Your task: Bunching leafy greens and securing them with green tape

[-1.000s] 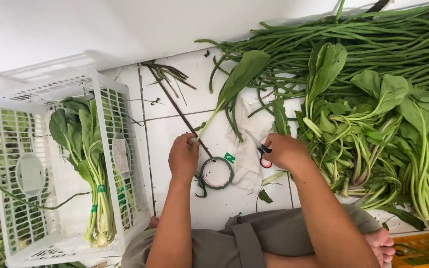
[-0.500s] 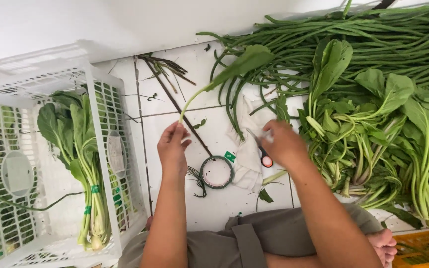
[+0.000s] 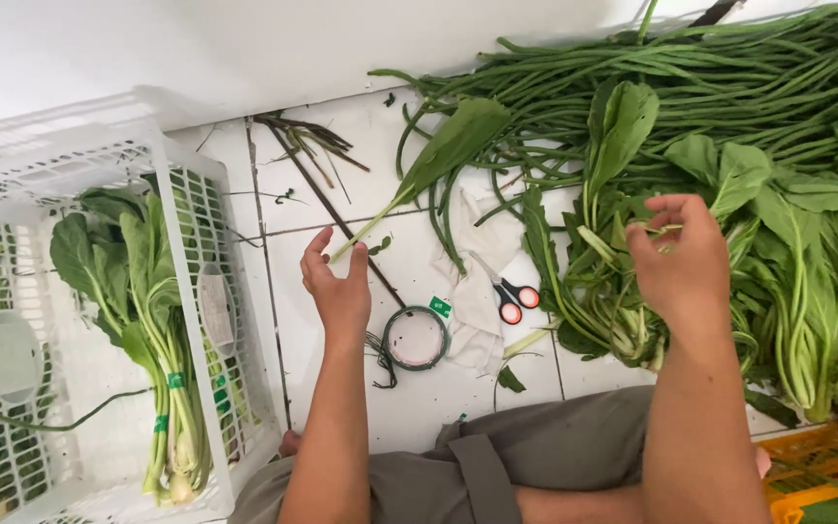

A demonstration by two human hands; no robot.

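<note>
Leafy stalk (image 3: 435, 165) touching left hand (image 3: 338, 288); right hand (image 3: 683, 262) seemingly pinching stem.

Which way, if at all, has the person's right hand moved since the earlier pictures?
Yes. The right hand has moved right, off the scissors lying on the white cloth, to the leafy greens, pinching a thin stem.

floor (image 3: 341, 388): glossy white tile, dark grout | crate (image 3: 181, 252): white moulded plastic lattice, matt | scissors (image 3: 504, 288): metal blades, smooth red-and-black plastic handles | rag (image 3: 482, 247): white crumpled cloth | tape roll (image 3: 417, 338): glossy green | leafy greens (image 3: 623, 126): smooth, waxy sheen | trousers (image 3: 555, 456): matt grey cloth
</note>
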